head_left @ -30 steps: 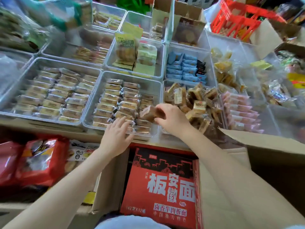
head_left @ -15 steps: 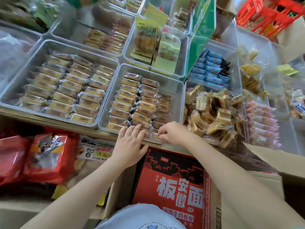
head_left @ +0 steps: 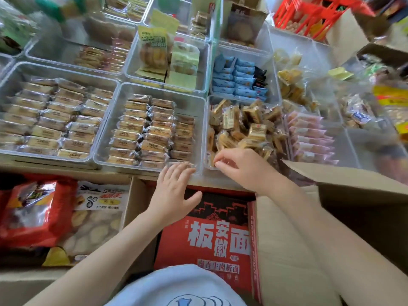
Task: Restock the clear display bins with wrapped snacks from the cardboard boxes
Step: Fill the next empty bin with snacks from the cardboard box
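A second ago a wrapped brown bar was carried in the right hand (head_left: 241, 167) over the middle clear bin (head_left: 199, 138); that bar is no longer held, and the near row of wrapped bars (head_left: 152, 133) is judged to have received it. The right hand is now shifted to the neighbouring bin of loosely piled golden snacks (head_left: 245, 127), with its fingertips (head_left: 217, 164) curled at the near edge; whether a packet is pinched in the grip cannot be told. The left hand (head_left: 174, 191) is kept flat, fingers straight, against the middle bin's front rim, nothing held. One placement is thus taken as finished, and more stock must be fetched from the open cardboard box (head_left: 344, 186) on the right.
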Tool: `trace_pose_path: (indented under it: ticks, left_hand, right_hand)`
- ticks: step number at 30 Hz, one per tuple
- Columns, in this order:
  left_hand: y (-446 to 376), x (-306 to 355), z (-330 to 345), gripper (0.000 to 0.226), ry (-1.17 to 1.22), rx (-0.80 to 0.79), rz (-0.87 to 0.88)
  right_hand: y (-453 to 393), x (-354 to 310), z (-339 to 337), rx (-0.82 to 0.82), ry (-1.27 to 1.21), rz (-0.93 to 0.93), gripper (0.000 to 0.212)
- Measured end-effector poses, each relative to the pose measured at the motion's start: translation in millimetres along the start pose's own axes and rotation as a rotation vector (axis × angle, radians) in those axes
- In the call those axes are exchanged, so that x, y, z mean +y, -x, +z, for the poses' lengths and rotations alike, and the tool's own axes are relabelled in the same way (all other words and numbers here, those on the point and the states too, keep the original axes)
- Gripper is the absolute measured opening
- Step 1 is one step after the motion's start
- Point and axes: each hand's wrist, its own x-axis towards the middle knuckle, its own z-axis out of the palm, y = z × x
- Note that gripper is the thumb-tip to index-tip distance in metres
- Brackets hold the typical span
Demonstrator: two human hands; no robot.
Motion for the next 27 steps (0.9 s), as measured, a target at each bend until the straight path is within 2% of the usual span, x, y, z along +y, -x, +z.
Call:
trace_pose_path:
  ticks: [2, 4, 7, 9, 11, 13, 15, 19, 22, 24, 27]
  left_hand:
    - [15, 57, 19, 0.060, 0.221, -0.090, 0.016]
    - [30, 112, 40, 0.059, 0.396, -0.177, 0.018]
    - [49, 182, 72, 0.074, 0.602, -0.260, -0.041]
    - [57, 222, 92, 0.087, 0.668, -0.249, -0.086]
    - [60, 254, 111, 0.093, 0.713, -0.220, -0.128]
    - [60, 273, 129, 0.094, 0.739, -0.174, -0.173]
    - [58, 282, 142, 0.093, 0.772, -0.124, -0.234]
    - [56, 286, 149, 0.089, 0.823, -0.063, -0.331]
    - [58, 288, 148, 0.085, 0.839, -0.033, -0.319]
    - [58, 290, 149, 0.085, 0.844, -0.014, -0.330]
    - [58, 294, 151, 0.087, 0.848, 0.025, -0.356]
  right_hand:
    - [55, 20, -20, 0.084, -0.074, 0.007, 0.018]
    - [108, 46, -34, 0.179, -0.152, 0.042, 0.023]
    - [177, 92, -45, 0.345, -0.241, 0.128, 0.038]
    - [208, 127, -43, 0.368, -0.266, 0.248, 0.040]
    - [225, 167, -32, 0.257, -0.254, 0.404, 0.036]
    - [229, 213, -9, 0.030, -0.237, 0.589, 0.025]
    - [232, 254, 19, -0.222, -0.218, 0.762, 0.036]
    - [244, 312, 77, -0.586, -0.305, 0.889, 0.034]
    - [242, 379, 145, -0.724, -0.257, 0.906, 0.035]
    - [234, 403, 177, -0.782, -0.213, 0.828, 0.028]
    - [234, 357, 156, -0.680, -0.170, 0.738, 0.024]
